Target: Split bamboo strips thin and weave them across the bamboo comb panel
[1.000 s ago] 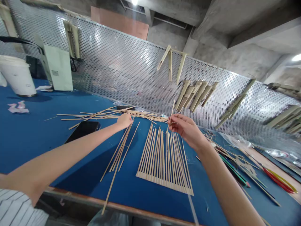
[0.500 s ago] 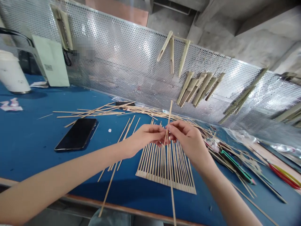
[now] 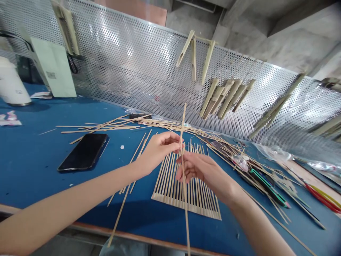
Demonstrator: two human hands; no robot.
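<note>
A long, thin bamboo strip (image 3: 183,122) stands nearly upright before me, its lower end running past the table's front edge. My left hand (image 3: 163,146) pinches it above the middle between thumb and fingers. Just below, my right hand (image 3: 201,168) has its thumb and curled fingers closed around the same strip. Under both hands lies a fan-like row of bamboo slats (image 3: 166,181), joined along a pale band at the near end. My hands cover part of its far end.
Loose bamboo strips (image 3: 124,209) lie left of the slats, and a pile (image 3: 160,122) stretches along the back. A black phone (image 3: 84,152) is at left. A green-handled cutter (image 3: 268,186) and red-and-yellow-handled pliers (image 3: 323,199) lie at right. A perforated metal panel (image 3: 138,71) stands behind.
The strip has shifted left and upward in view. My right hand has moved lower along it, while my left hand now pinches it higher than the right.
</note>
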